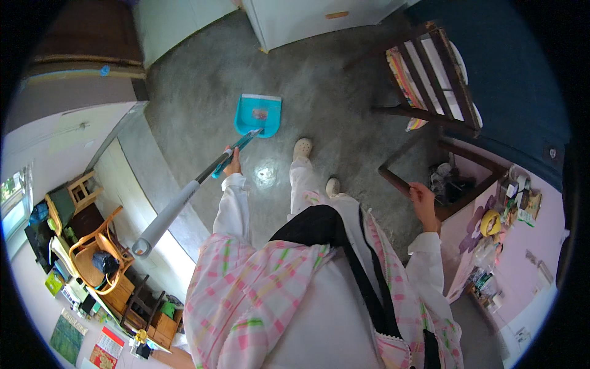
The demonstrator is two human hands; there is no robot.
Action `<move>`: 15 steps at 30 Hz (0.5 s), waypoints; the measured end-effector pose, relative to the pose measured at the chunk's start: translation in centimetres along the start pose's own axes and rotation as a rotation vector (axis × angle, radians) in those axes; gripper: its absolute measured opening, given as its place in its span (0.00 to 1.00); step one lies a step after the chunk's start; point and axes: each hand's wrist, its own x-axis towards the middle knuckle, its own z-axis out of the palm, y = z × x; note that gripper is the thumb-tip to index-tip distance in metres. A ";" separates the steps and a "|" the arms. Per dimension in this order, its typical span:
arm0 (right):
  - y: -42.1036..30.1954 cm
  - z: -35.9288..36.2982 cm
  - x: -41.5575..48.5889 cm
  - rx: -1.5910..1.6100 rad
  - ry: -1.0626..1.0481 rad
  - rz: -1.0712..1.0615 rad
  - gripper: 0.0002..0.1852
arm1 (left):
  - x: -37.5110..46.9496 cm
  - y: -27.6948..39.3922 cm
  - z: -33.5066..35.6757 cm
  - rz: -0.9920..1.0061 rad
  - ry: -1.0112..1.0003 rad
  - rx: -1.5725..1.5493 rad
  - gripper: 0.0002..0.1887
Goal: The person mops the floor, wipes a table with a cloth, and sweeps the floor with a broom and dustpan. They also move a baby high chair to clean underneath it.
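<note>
My left hand is closed around the lower part of a long-handled dustpan's pole, by a teal plastic piece. The pole slants up towards me and ends in a pale grey grip. At its far end the teal dustpan rests on the floor, with a small reddish-brown patch inside that I cannot make out. On the right, my right hand grips the edge of a dark wooden frame, perhaps furniture. Dark items show through the frame's opening.
A dark slatted wooden chair with a striped cloth stands at the upper right. A white panel borders the grey concrete floor ahead. At left is a pale step; beyond it are a bentwood chair and clutter. Shelved items line the right wall.
</note>
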 end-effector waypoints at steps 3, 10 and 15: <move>-0.6 -0.9 0.5 -0.027 0.032 0.036 0.07 | 1.1 -1.6 0.2 -0.105 -0.017 0.085 0.25; -1.5 -5.4 2.9 -0.075 0.217 0.007 0.08 | -3.4 5.4 1.3 -0.911 -0.169 0.110 0.34; -2.1 -11.4 8.6 -0.054 0.656 -0.097 0.08 | -13.0 24.4 7.2 -0.398 -1.404 -0.180 0.46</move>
